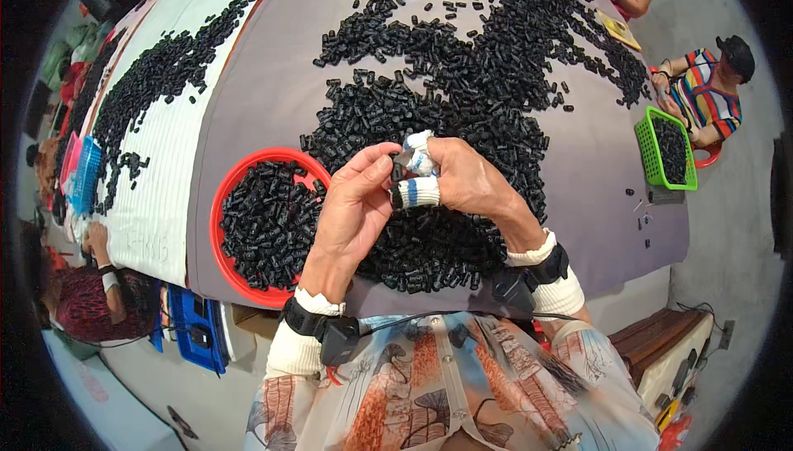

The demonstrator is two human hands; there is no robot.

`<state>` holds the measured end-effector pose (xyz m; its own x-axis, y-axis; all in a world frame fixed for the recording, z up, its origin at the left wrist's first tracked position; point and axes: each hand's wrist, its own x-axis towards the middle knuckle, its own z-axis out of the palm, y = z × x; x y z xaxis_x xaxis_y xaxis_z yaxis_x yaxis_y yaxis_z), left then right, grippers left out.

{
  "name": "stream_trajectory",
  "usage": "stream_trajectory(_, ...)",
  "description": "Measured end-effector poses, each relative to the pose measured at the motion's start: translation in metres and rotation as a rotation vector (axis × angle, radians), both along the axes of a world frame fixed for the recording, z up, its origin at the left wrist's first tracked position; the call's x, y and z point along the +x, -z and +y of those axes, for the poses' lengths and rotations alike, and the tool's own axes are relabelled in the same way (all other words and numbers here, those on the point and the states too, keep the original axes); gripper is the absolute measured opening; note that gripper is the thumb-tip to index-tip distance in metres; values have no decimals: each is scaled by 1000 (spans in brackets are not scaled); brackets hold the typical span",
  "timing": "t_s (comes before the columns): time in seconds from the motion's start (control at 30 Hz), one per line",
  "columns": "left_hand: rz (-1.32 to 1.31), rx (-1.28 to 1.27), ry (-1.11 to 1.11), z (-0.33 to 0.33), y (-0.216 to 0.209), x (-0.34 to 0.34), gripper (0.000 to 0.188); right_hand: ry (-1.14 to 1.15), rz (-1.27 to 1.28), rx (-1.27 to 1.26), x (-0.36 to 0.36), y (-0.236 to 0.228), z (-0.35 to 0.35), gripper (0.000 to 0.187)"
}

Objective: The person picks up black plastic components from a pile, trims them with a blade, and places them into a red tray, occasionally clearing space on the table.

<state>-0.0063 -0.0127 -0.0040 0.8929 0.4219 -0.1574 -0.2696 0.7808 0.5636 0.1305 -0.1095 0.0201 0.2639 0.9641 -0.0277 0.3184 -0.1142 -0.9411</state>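
Note:
My left hand (355, 203) is closed, with thumb and fingertips pinching a small black cylindrical piece (397, 172). Against it, over the pile, my right hand (475, 174) is curled with its fingertips turned toward the left hand. White knitted covers with blue and black stripes (415, 192) wrap the right fingers and hide what they grip. Beneath both hands spreads a big heap of similar black pieces (446, 244). A red round basin (219, 232), filled with black pieces, stands on the table just left of my left hand.
The grey cloth-covered table (256, 87) carries more black pieces toward its far side. A green basket (652, 158) of them sits at the right edge beside a seated person (702, 92). Past the left edge stands a white-covered table (153, 232) with a blue basket (86, 177).

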Motion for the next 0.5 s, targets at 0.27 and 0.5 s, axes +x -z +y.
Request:
stream_trajectory(0.27, -4, 38, -22, 3, 11, 2, 21, -86, -92, 52, -4, -8, -3, 35)
stream_trajectory(0.5, -26, -21, -51, -3, 3, 4, 21, 79, -32, 56, -2, -1, -1, 34)
